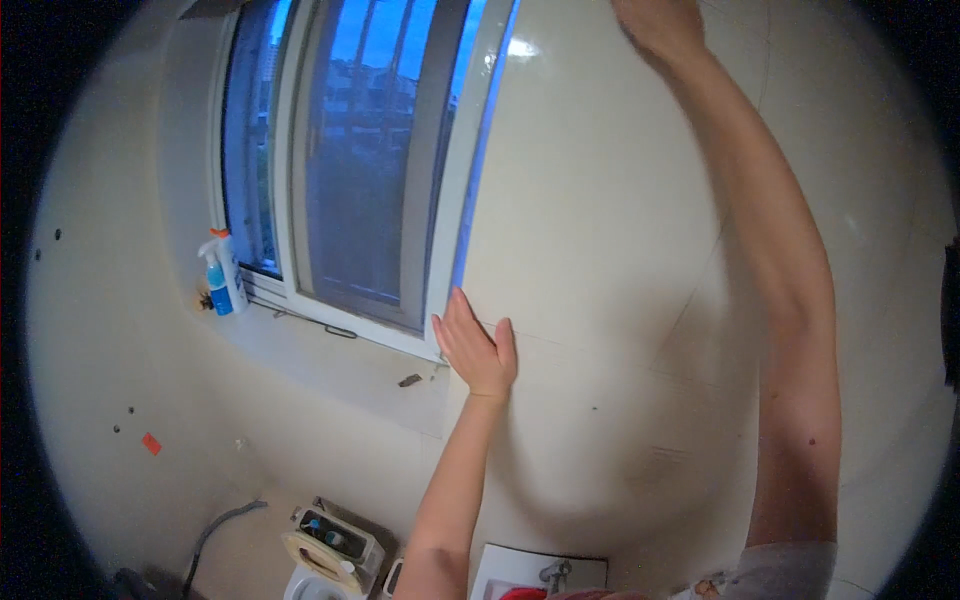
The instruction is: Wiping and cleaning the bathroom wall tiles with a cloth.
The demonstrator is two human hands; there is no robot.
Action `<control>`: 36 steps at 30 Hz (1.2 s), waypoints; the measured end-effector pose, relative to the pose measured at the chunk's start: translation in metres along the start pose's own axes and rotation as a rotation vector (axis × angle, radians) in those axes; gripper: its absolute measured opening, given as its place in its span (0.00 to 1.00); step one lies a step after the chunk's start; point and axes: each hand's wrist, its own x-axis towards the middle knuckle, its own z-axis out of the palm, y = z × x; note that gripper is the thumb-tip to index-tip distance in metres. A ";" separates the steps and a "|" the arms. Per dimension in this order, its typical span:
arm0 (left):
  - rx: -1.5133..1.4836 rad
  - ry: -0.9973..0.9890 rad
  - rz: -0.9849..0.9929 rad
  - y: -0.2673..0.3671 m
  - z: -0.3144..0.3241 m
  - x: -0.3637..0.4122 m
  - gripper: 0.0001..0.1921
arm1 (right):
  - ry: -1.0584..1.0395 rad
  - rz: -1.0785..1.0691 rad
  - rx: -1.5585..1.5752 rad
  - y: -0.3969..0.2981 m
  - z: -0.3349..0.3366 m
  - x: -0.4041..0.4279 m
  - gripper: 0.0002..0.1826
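My left hand point(478, 351) lies flat against the tiled wall point(592, 292), beside the lower right corner of the white window frame point(448, 262). Its fingers point upward, the thumb stands apart, and it holds nothing. At the frame's right edge, a narrow blue strip point(480, 165) runs down to the fingertips. My right arm reaches high along the wall. Only part of my right hand point(664, 26) shows at the top of the view; its fingers are cut off. The sliding window point(360, 172) has a dark gap on its left side.
A blue spray bottle point(217, 286) and a white bottle point(232, 274) stand on the sill point(330, 352), left of a small dark fragment point(409, 381). Below are a toilet with an uncovered cistern point(367, 559), a grey hose point(214, 525) and a washbasin point(499, 562) with a tap point(555, 574).
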 end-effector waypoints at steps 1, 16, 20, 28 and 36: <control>-0.002 0.014 0.012 -0.001 0.002 0.003 0.34 | -0.120 0.097 0.036 -0.010 -0.007 -0.005 0.13; -0.009 0.004 0.014 -0.003 0.005 -0.004 0.41 | 0.261 0.038 -0.107 0.124 -0.035 -0.124 0.15; -0.035 0.009 0.042 -0.003 0.004 -0.001 0.42 | 0.318 0.149 -0.302 0.135 -0.009 -0.102 0.22; -0.368 -0.188 -0.169 -0.023 -0.125 -0.108 0.42 | 0.168 -0.432 0.005 -0.160 0.071 -0.297 0.11; 0.385 -0.921 -0.850 -0.038 -0.511 -0.482 0.29 | -0.287 -0.818 0.681 -0.209 0.056 -0.531 0.09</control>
